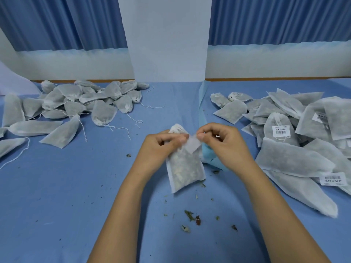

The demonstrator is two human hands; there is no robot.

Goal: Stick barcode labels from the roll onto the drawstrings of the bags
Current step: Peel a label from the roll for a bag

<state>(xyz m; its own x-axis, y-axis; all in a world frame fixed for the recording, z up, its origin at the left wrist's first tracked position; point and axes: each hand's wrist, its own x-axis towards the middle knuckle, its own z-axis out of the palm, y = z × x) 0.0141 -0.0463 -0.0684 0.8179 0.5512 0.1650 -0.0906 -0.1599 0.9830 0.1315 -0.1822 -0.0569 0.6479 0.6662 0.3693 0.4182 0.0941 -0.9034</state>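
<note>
Left hand (161,145) and right hand (222,141) both pinch a papery white label (192,146) over a gauzy, flat bag (183,168) stuffed with dried herbs.

- We take this for a small packing workroom: heaps of filled drawstring bags (76,103) cover both ends of our blue-clothed counter (57,186).
- Barcode labels (280,130) mark bags on our right; herb crumbs (190,215) litter the cloth.
- Blue curtains (66,23) hang behind.

A curtained wall behind a blue-covered table (57,186)
Pleated blue curtains (62,23) are hung either side of a white pillar (169,38); a pale wall band (76,65) is seen beneath them, and a wooden strip (266,79) along the table's far edge.
</note>
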